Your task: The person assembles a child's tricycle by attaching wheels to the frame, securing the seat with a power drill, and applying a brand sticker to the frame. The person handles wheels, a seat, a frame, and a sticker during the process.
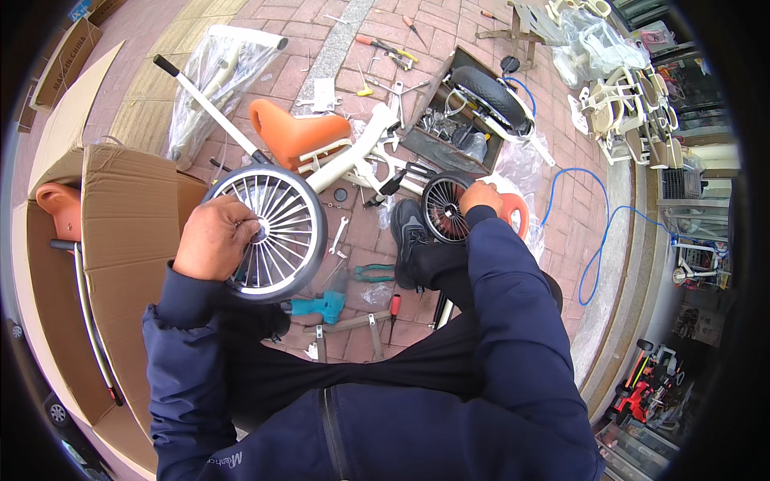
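Note:
A child's tricycle with a white frame [353, 154] and an orange seat [293, 132] lies on its side between my arms. My left hand [215, 240] is closed in a pinch at the hub of its large spoked wheel [293, 248]. Whatever the fingertips hold there is hidden. My right hand [481, 197] is closed at the right edge of a smaller black wheel [439, 210], its fingers partly out of sight. A white pole with a black grip [210, 110] runs up and left from behind the large wheel.
A teal power drill [321, 306], pliers [374, 273], a wrench [340, 234] and a red-handled screwdriver [394, 307] lie near my feet. Beyond is a metal toolbox [449, 155] with hardware. Left stands an open cardboard box [132, 240]; a blue hose [593, 240] curls at right.

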A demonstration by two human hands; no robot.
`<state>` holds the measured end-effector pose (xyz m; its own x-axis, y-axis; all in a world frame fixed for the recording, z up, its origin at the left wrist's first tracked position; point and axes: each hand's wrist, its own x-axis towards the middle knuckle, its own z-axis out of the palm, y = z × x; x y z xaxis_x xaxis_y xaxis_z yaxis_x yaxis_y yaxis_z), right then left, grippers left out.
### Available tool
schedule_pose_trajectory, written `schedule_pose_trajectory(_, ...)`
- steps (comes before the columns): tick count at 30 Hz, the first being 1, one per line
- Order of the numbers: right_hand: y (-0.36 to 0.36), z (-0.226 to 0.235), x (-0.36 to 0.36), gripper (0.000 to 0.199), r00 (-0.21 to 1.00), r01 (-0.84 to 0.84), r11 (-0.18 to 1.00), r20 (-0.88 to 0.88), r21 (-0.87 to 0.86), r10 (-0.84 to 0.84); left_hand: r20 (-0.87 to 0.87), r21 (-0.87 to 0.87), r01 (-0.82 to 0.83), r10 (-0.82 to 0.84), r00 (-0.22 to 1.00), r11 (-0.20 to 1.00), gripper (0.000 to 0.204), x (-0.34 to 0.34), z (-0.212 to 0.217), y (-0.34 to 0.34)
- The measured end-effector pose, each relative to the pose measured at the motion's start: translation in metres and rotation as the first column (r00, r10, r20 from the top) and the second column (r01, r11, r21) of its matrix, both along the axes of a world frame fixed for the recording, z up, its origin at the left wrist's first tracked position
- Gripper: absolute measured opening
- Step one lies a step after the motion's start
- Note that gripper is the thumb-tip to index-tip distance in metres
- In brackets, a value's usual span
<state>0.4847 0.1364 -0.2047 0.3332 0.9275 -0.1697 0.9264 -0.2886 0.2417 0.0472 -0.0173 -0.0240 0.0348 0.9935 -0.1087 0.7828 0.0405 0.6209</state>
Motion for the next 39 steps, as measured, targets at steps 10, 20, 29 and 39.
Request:
schedule_pose_trajectory(10, -0.083, -0.105, -0.180, 0.025, 0.605, -0.779, 0.516, -0.645, -0.357, 0.467, -0.025, -0.174, -0.044, 0.040, 0.999, 0.984, 0.008, 0.006, 0.019, 0.009)
schedule_pose_trajectory(20, -0.050, -0.207, -0.231, 0.026, 0.562, -0.757, 0.633, -0.655, -0.162, 0.505, -0.082, -0.193, 0.011, -0.027, 0.996, 0.981, 0.023, 0.005, 0.022, 0.014)
schedule_pose_trajectory(29, -0.053, -0.202, -0.228, 0.025, 0.581, -0.763, 0.609, -0.642, -0.215, 0.500, -0.060, -0.151, 0.009, -0.019, 0.998, 0.988, 0.031, 0.004, 0.024, 0.008)
schedule_pose_trajectory(39, 0.013, 0.014, -0.178, 0.027, 0.468, -0.749, 0.446, -0.868, -0.489, -0.165, -0.128, 0.007, 0.060, -0.059, 0.990, 0.998, 0.041, 0.003, 0.016, -0.021)
